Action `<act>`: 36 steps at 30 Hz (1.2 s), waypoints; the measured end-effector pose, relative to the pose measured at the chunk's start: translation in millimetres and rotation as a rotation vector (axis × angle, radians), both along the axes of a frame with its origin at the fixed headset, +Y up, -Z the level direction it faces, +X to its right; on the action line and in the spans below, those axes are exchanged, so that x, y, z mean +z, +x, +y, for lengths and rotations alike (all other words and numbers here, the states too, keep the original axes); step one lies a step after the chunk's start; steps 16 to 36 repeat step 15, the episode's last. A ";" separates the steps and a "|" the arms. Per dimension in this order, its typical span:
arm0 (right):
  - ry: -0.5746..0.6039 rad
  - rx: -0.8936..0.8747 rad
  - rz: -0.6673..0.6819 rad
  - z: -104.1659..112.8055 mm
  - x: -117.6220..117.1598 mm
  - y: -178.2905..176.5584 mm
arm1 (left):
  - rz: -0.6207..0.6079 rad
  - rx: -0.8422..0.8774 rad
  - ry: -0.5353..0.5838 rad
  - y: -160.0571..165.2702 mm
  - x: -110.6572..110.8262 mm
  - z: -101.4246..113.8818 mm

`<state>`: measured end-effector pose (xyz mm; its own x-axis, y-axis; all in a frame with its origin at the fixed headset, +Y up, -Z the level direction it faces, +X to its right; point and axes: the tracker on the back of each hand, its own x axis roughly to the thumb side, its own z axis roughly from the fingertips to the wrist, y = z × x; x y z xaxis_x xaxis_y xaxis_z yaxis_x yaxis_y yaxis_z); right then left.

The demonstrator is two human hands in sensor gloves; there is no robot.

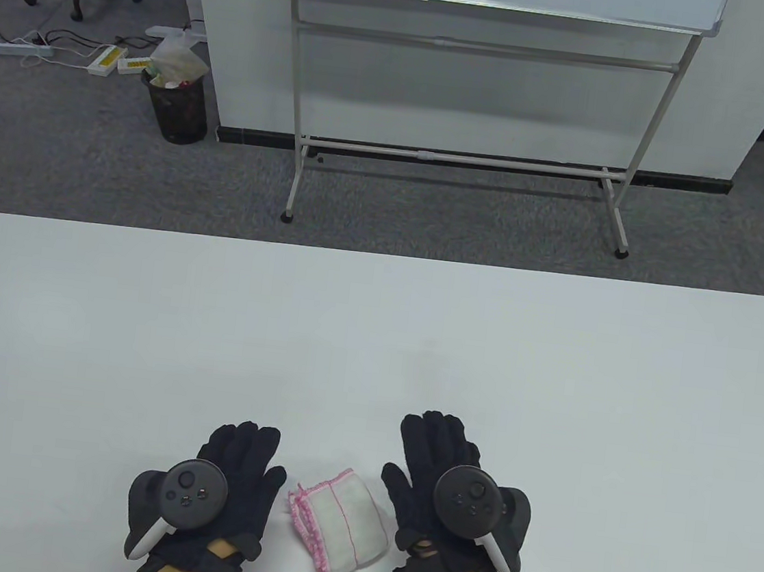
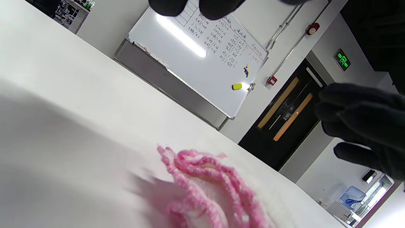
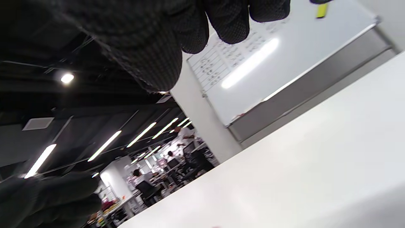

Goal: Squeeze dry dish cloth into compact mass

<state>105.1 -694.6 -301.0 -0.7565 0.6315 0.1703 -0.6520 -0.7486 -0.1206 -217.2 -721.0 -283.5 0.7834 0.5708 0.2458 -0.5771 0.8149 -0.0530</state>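
Observation:
A folded white dish cloth (image 1: 340, 521) with pink stitched edging lies on the white table (image 1: 376, 340) near its front edge, between my two hands. My left hand (image 1: 237, 476) lies flat just left of the cloth, fingers stretched out, holding nothing. My right hand (image 1: 433, 467) lies flat just right of the cloth, fingers stretched out, holding nothing. Neither hand touches the cloth. The left wrist view shows the cloth's pink edging (image 2: 205, 186) close up, with the right hand (image 2: 364, 126) beyond it. The right wrist view shows only gloved fingers (image 3: 152, 38) and bare table.
A whiteboard on a metal stand (image 1: 472, 103) stands on the carpet beyond the table's far edge. A black wire bin (image 1: 175, 104) is at the back left.

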 end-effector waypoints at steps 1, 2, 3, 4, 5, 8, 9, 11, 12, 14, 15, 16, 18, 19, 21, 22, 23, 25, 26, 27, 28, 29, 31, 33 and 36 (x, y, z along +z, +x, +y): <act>-0.019 -0.005 -0.026 -3.1 -1.7 6.3 | 0.001 -0.001 -0.002 0.2 -0.1 -0.3; -0.033 -0.006 -0.044 -5.9 -3.1 11.0 | 0.001 -0.002 -0.003 0.3 -0.2 -0.6; -0.051 -0.007 -0.065 -10.3 -4.8 16.4 | 0.001 -0.001 -0.005 0.4 -0.4 -0.9; -0.071 -0.008 -0.081 -14.0 -6.1 19.9 | 0.001 -0.001 -0.007 0.6 -0.4 -1.1; -0.090 -0.010 -0.089 -18.3 -7.5 23.1 | 0.002 0.000 -0.009 0.7 -0.4 -1.3; -0.147 -0.021 -0.095 -29.8 -10.1 26.7 | 0.003 0.002 -0.019 1.1 0.0 -1.6; -0.152 -0.018 -0.093 -31.0 -10.3 26.3 | 0.003 0.002 -0.019 1.1 0.1 -1.4; -0.153 -0.008 -0.082 -31.3 -10.7 23.2 | 0.004 0.001 -0.020 0.4 0.1 -1.4; -0.139 -0.002 -0.076 -29.8 -10.4 20.7 | 0.005 0.001 -0.020 -0.4 0.0 -1.2; -0.123 0.012 -0.062 -26.9 -9.2 15.9 | 0.009 0.004 -0.020 -1.9 -0.1 -1.2; -0.116 0.020 -0.056 -25.8 -8.7 14.0 | 0.010 0.006 -0.023 -2.5 -0.1 -1.4; -0.116 0.020 -0.056 -25.8 -8.7 14.0 | 0.010 0.006 -0.023 -2.5 -0.1 -1.4; -0.116 0.020 -0.056 -25.8 -8.7 14.0 | 0.010 0.006 -0.023 -2.5 -0.1 -1.4; -0.116 0.020 -0.056 -25.8 -8.7 14.0 | 0.010 0.006 -0.023 -2.5 -0.1 -1.4; -0.116 0.020 -0.056 -25.8 -8.7 14.0 | 0.010 0.006 -0.023 -2.5 -0.1 -1.4; -0.116 0.020 -0.056 -25.8 -8.7 14.0 | 0.010 0.006 -0.023 -2.5 -0.1 -1.4; -0.116 0.020 -0.056 -25.8 -8.7 14.0 | 0.010 0.006 -0.023 -2.5 -0.1 -1.4; -0.116 0.020 -0.056 -25.8 -8.7 14.0 | 0.010 0.006 -0.023 -2.5 -0.1 -1.4; -0.116 0.020 -0.056 -25.8 -8.7 14.0 | 0.010 0.006 -0.023 -2.5 -0.1 -1.4; -0.116 0.020 -0.056 -25.8 -8.7 14.0 | 0.010 0.006 -0.023 -2.5 -0.1 -1.4; -0.116 0.020 -0.056 -25.8 -8.7 14.0 | 0.010 0.006 -0.023 -2.5 -0.1 -1.4; -0.116 0.020 -0.056 -25.8 -8.7 14.0 | 0.010 0.006 -0.023 -2.5 -0.1 -1.4; -0.116 0.020 -0.056 -25.8 -8.7 14.0 | 0.010 0.006 -0.023 -2.5 -0.1 -1.4; -0.116 0.020 -0.056 -25.8 -8.7 14.0 | 0.010 0.006 -0.023 -2.5 -0.1 -1.4; -0.116 0.020 -0.056 -25.8 -8.7 14.0 | 0.010 0.006 -0.023 -2.5 -0.1 -1.4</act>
